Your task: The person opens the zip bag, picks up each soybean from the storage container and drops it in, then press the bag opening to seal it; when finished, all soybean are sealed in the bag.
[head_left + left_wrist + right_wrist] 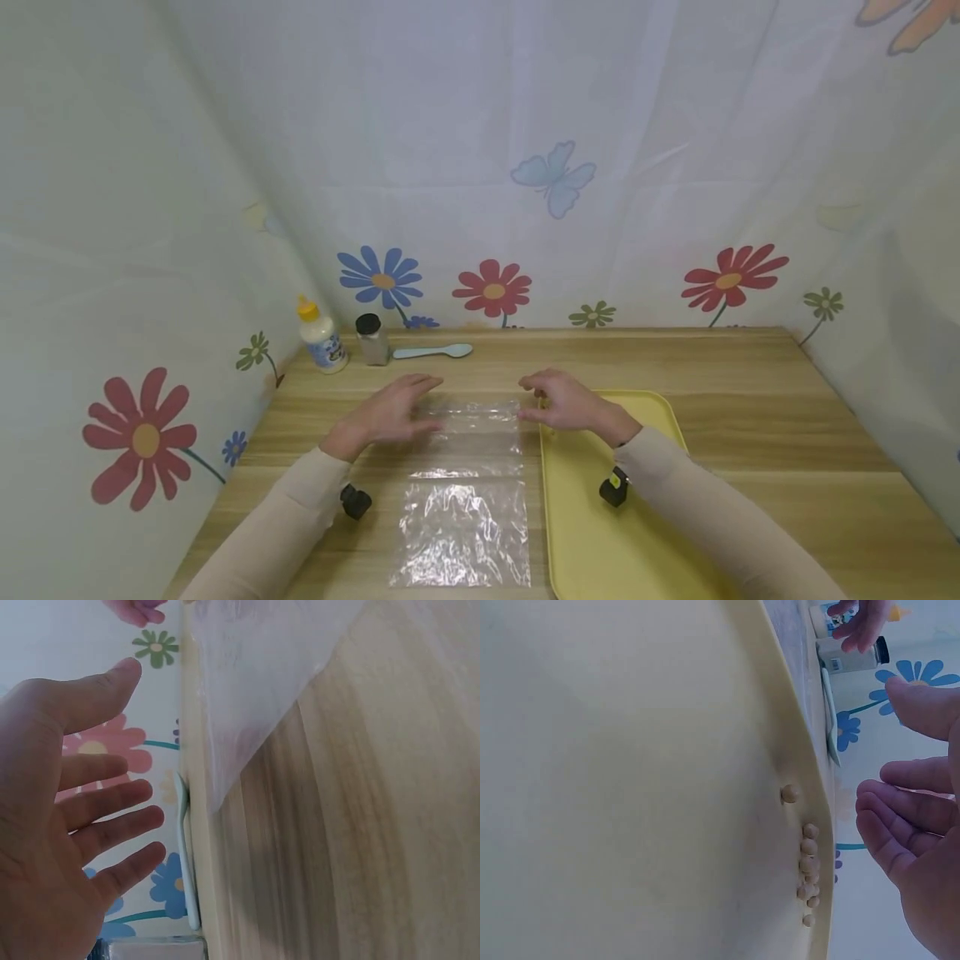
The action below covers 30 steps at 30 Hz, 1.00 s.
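A clear plastic bag (465, 533) lies flat on the wooden table between the two hands. My left hand (386, 412) hovers by the bag's far left corner, fingers spread and nothing in them, as the left wrist view also shows. On the other side, my right hand (573, 404) is over the far left corner of a yellow tray (600, 533), beside the bag's far right corner. Its fingers are loosely bent and hold nothing. Several small round tan balls (809, 865) gather along the tray's rim in the right wrist view; the right arm mostly hides them in the head view.
At the back left stand a white bottle with a yellow cap (324, 346) and a clear jar with a black lid (373, 342). A pale blue spoon (433, 352) lies to their right. Behind the table hangs a flower-printed curtain (450, 167).
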Each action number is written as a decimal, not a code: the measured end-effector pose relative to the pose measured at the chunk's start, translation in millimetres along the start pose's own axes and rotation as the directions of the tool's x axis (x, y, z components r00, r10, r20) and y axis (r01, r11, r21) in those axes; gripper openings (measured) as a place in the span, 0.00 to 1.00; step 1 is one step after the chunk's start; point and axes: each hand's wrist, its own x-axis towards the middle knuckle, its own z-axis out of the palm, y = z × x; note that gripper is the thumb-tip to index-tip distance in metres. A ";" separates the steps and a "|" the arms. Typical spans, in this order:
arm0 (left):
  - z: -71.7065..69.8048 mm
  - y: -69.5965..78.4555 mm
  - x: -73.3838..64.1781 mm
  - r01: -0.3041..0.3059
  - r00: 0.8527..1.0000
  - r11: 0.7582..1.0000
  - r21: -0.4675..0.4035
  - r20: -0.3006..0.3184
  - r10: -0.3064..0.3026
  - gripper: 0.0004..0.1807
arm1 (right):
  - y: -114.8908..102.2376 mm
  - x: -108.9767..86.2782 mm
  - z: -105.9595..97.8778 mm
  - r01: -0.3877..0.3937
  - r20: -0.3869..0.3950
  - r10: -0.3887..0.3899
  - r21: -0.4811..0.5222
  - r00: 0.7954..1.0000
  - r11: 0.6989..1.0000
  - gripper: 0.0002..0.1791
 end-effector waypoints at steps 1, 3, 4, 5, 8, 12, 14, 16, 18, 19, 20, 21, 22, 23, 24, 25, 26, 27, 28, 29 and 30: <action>0.7 -1.4 0.0 -0.002 1.000 1.000 -0.004 -0.004 0.002 0.43 | 0.5 0.6 0.8 0.002 -0.005 -0.002 0.005 1.000 1.000 0.30; 2.1 -3.8 0.1 -0.008 1.000 1.000 -0.014 -0.010 0.008 0.42 | 1.8 2.2 2.6 0.005 -0.012 -0.005 0.005 1.000 1.000 0.28; 2.6 -5.0 0.2 -0.011 1.000 1.000 -0.020 -0.011 0.010 0.41 | 2.5 2.8 3.4 0.007 -0.014 -0.007 0.005 1.000 1.000 0.27; 3.0 -5.9 0.4 -0.012 1.000 1.000 -0.026 -0.009 0.011 0.40 | 3.0 3.5 4.0 0.005 -0.013 -0.005 0.005 1.000 1.000 0.26; 4.6 -8.9 1.3 -0.007 1.000 0.999 -0.032 -0.001 0.007 0.39 | 3.3 5.2 5.2 -0.005 -0.006 0.005 0.004 1.000 1.000 0.25; 6.8 -12.7 2.8 0.002 1.000 1.000 -0.027 0.000 -0.002 0.38 | 2.0 7.2 5.7 -0.021 0.004 0.021 0.021 1.000 1.000 0.24; 7.7 -14.2 3.7 0.002 1.000 1.000 -0.027 -0.004 -0.003 0.37 | 1.6 8.0 6.2 -0.028 0.007 0.027 0.028 1.000 0.999 0.24; 8.8 -15.6 4.4 0.005 1.000 0.999 -0.032 -0.004 -0.005 0.37 | 1.6 8.9 7.2 -0.031 0.007 0.030 0.036 1.000 0.999 0.23; 10.0 -16.7 4.8 0.011 1.000 0.999 -0.037 0.000 -0.011 0.36 | 2.1 9.7 8.5 -0.039 0.012 0.038 0.039 0.999 0.998 0.23; 10.6 -17.2 4.9 0.014 1.000 0.999 -0.042 0.002 -0.014 0.36 | 2.5 10.0 9.2 -0.045 0.015 0.044 0.041 0.999 0.998 0.23; 11.3 -17.6 5.0 0.017 1.000 0.999 -0.047 0.003 -0.016 0.36 | 2.8 10.3 9.9 -0.050 0.018 0.049 0.044 0.999 0.998 0.23; 12.0 -18.1 5.1 0.019 1.000 0.999 -0.050 0.005 -0.018 0.36 | 3.0 10.5 10.5 -0.054 0.019 0.053 0.049 0.998 0.997 0.23; 12.6 -18.6 5.2 0.019 1.000 0.998 -0.052 0.004 -0.019 0.35 | 3.1 10.8 10.9 -0.059 0.021 0.058 0.053 0.998 0.997 0.23; 13.2 -19.2 5.5 0.018 1.000 0.998 -0.056 0.002 -0.018 0.34 | 3.3 11.0 11.3 -0.066 0.024 0.064 0.056 0.998 0.996 0.23; 13.8 -19.7 5.9 0.015 1.000 0.998 -0.058 -0.002 -0.015 0.33 | 3.5 11.1 11.8 -0.070 0.024 0.069 0.056 0.997 0.996 0.23; 14.3 -20.3 6.3 0.012 1.000 0.998 -0.060 -0.005 -0.012 0.33 | 3.6 11.3 12.1 -0.075 0.025 0.073 0.059 0.997 0.995 0.23; 14.9 -21.1 6.9 0.007 1.000 0.998 -0.060 -0.009 -0.008 0.32 | 3.8 11.5 12.4 -0.078 0.024 0.077 0.058 0.997 0.995 0.23; 15.5 -21.8 7.3 0.001 1.000 0.998 -0.057 -0.015 -0.002 0.31 | 3.9 11.8 12.5 -0.082 0.024 0.081 0.058 0.996 0.995 0.23; 15.9 -22.5 7.8 -0.005 1.000 0.998 -0.057 -0.020 0.004 0.31 | 4.0 12.1 12.9 -0.082 0.023 0.081 0.058 0.996 0.995 0.23; 16.2 -23.0 8.2 -0.008 1.000 0.998 -0.057 -0.023 0.007 0.30 | 4.3 12.5 13.4 -0.084 0.024 0.083 0.057 0.996 0.995 0.22; 16.5 -23.7 8.7 -0.011 1.000 0.998 -0.056 -0.025 0.010 0.30 | 4.6 13.0 13.9 -0.082 0.021 0.080 0.055 0.997 0.995 0.22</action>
